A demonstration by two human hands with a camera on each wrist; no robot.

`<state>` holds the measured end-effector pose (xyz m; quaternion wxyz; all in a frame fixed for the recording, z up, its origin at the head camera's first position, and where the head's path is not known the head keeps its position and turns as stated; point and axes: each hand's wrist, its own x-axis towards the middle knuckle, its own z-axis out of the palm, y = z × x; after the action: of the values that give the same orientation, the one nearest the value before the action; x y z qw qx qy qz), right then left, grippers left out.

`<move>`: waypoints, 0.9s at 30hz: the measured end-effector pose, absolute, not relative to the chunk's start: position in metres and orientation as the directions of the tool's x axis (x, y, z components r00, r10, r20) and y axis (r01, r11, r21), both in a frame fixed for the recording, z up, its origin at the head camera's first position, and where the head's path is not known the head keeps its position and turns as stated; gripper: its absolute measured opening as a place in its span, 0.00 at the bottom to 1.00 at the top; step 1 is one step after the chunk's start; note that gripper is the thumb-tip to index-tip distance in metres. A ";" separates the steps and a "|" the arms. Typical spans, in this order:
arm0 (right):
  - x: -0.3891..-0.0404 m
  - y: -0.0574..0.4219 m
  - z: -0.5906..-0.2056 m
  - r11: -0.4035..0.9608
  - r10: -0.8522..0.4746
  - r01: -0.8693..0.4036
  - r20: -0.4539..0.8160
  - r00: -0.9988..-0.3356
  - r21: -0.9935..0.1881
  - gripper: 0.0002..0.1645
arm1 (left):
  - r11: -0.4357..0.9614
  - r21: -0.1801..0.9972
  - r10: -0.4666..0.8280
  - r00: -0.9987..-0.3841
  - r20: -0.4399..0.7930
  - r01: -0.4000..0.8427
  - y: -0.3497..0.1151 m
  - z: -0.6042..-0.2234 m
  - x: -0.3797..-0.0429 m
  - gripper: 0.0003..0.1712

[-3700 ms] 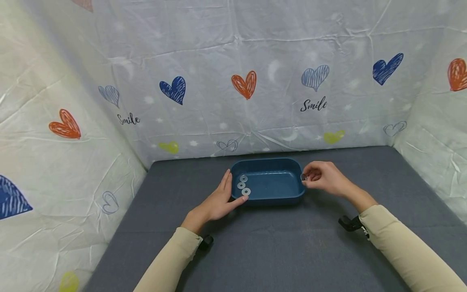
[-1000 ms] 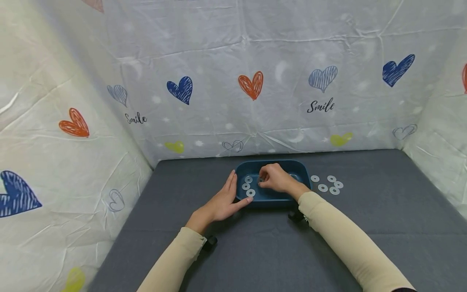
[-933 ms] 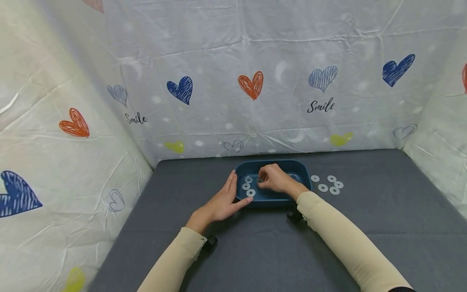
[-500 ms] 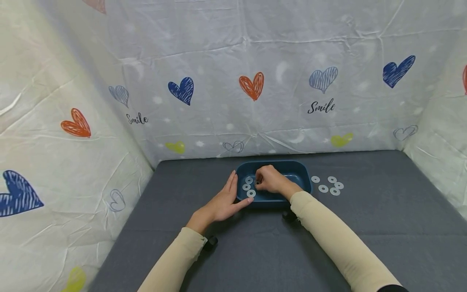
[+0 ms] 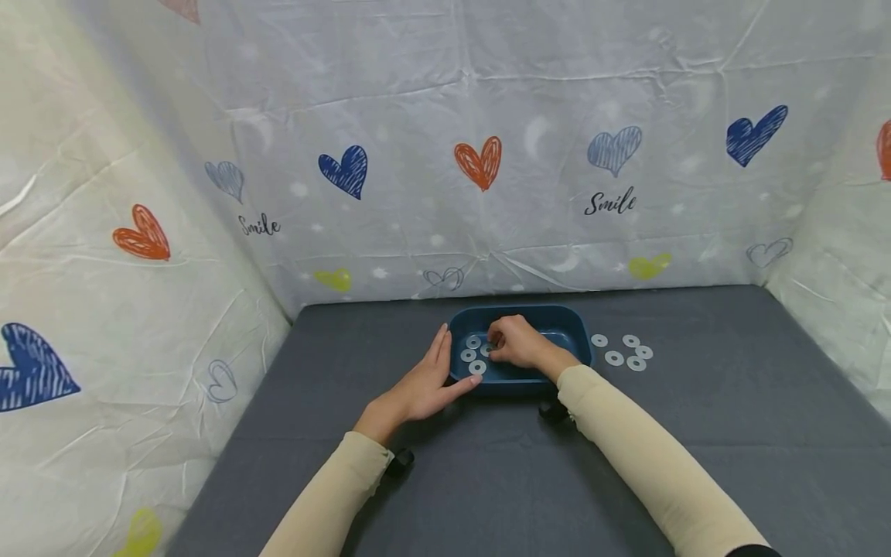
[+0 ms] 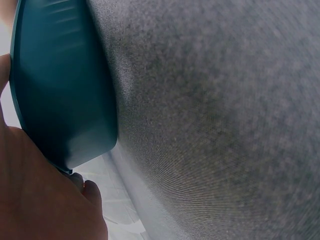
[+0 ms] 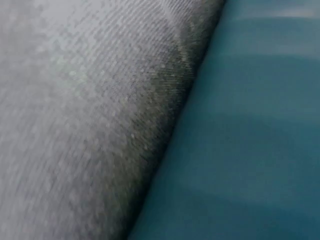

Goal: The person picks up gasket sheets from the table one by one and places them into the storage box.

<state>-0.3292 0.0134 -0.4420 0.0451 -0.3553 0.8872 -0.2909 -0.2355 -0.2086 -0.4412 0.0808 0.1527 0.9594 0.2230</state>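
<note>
A dark blue rectangular tray [image 5: 569, 333] stands near the back of the table. Against its left end rests my left hand [image 5: 416, 384], fingers straight along the outside and thumb at the front rim. My right hand [image 5: 520, 342] reaches inside, its curled fingertips on a flat metal washer [image 5: 485, 350] that they partly cover. To the left of that one, three more washers [image 5: 469, 355] lie on the tray floor. The left wrist view has the tray's outer wall [image 6: 65, 85] beside my left hand [image 6: 42, 192]; the right wrist view shows only tray wall [image 7: 250, 140] and cloth.
Several loose washers [image 5: 615, 358] lie on the grey cloth-covered table [image 5: 501, 480] just right of the tray. A white curtain [image 5: 390, 224] printed with hearts hangs behind the table and along both sides.
Since the oldest frame, my right hand has moved left from the tray's right end into it with a washer. Lately that washer has come to lie flatter beside the other three. My left hand has stayed put.
</note>
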 end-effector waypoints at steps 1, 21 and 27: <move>-0.328 0.015 -0.441 0.574 -0.660 -0.603 0.122 -0.741 -0.554 0.18 | 0.854 0.453 0.329 -0.940 -0.088 0.257 -0.208 -0.442 -0.236 0.64; -0.293 0.064 -0.414 0.590 -0.671 -0.644 0.147 -0.726 -0.487 0.20 | 0.843 0.471 0.337 -0.938 -0.081 0.262 -0.209 -0.440 -0.237 0.65; -0.281 0.082 -0.407 0.578 -0.682 -0.663 0.165 -0.713 -0.476 0.19 | 0.842 0.472 0.336 -0.938 -0.081 0.260 -0.208 -0.441 -0.237 0.65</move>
<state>-0.2812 0.0822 -0.4069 0.0180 -0.3785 0.8880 -0.2604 -0.2370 -0.2079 -0.4412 0.0805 0.1558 0.9563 0.2338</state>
